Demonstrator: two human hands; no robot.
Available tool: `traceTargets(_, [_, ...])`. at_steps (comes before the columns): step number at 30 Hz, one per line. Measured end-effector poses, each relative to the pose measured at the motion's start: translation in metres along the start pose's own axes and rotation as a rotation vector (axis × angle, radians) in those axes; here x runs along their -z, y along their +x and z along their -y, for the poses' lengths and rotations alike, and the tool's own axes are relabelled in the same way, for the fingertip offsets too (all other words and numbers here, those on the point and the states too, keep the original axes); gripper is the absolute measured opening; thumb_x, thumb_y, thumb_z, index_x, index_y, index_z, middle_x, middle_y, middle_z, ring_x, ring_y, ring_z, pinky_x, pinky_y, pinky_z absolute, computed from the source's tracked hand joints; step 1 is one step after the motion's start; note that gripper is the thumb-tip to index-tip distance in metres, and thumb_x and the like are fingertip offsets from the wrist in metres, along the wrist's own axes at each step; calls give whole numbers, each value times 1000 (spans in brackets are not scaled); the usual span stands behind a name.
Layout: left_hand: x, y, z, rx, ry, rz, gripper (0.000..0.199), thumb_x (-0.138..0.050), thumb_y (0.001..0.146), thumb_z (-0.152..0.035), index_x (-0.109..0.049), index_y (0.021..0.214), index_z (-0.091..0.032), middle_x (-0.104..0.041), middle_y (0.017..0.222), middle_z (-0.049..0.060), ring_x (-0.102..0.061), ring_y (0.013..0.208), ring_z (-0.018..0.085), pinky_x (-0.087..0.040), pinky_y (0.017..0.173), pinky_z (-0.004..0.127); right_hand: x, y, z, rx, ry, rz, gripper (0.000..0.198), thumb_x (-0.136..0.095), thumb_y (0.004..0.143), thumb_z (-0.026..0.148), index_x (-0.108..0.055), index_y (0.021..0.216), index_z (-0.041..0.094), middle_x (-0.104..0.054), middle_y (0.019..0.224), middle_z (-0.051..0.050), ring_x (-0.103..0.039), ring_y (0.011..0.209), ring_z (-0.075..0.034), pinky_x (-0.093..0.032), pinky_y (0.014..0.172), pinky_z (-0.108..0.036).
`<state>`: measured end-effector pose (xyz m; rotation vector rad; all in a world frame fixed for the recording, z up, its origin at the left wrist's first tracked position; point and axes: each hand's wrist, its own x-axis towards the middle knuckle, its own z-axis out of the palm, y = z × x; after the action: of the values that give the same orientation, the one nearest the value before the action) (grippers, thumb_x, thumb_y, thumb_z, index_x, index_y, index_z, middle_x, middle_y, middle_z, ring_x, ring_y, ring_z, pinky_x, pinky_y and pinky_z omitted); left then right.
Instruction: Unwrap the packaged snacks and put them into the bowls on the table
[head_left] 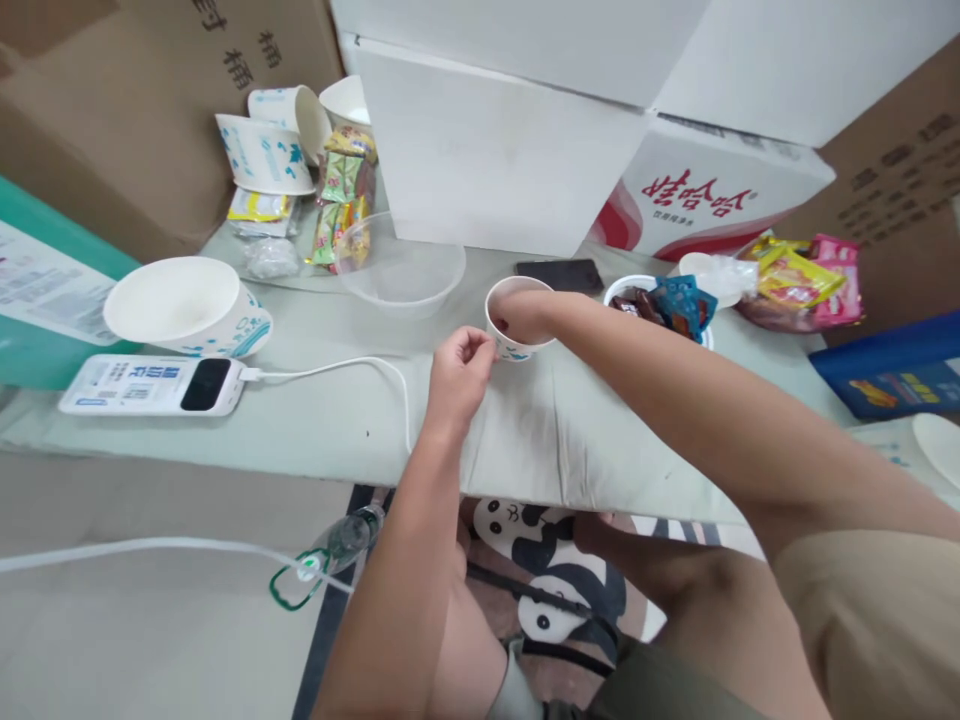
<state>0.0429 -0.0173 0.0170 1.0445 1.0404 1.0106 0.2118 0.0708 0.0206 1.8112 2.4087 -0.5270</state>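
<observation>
A white paper cup (pixel 517 351) with blue print stands upright near the middle of the table. My left hand (pixel 460 368) is at its left side, fingers curled and pinched against the cup wall. My right hand (pixel 523 312) reaches down into the cup from the right; its fingers are hidden inside, and so is anything they touch. Just behind the cup lies a dark phone (pixel 561 275). To its right, a white bowl (pixel 619 286) holds blue and dark brown wrapped packets (pixel 681 302), partly covered by my right forearm.
A clear plastic bowl (pixel 405 285), snack packets (pixel 341 205) and paper cups (pixel 266 155) are at the back left. A large paper bucket (pixel 251 318) and a power bank (pixel 150 385) with a white cable (pixel 352 362) sit left. White boxes (pixel 495 150) border the back; candy bags (pixel 810 280) lie right.
</observation>
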Motion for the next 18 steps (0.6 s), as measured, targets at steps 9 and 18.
traceTargets(9, [3, -8, -4, -2, 51, -18, 7, -61, 74, -20, -55, 70, -20, -55, 59, -5, -45, 50, 8, -35, 51, 21, 73, -57, 38, -192, 18, 224, 31, -68, 81, 24, -78, 111, 26, -75, 115, -7, -70, 103, -31, -51, 85, -39])
traceTargets(18, [11, -2, -9, 13, -1, -65, 9, -58, 77, -14, -57, 69, -19, -55, 59, -5, -45, 51, 8, -34, 50, 21, 93, -91, 22, -51, -4, -239, 16, -62, 81, 22, -76, 90, 24, -70, 81, -5, -65, 82, -25, -47, 75, -36])
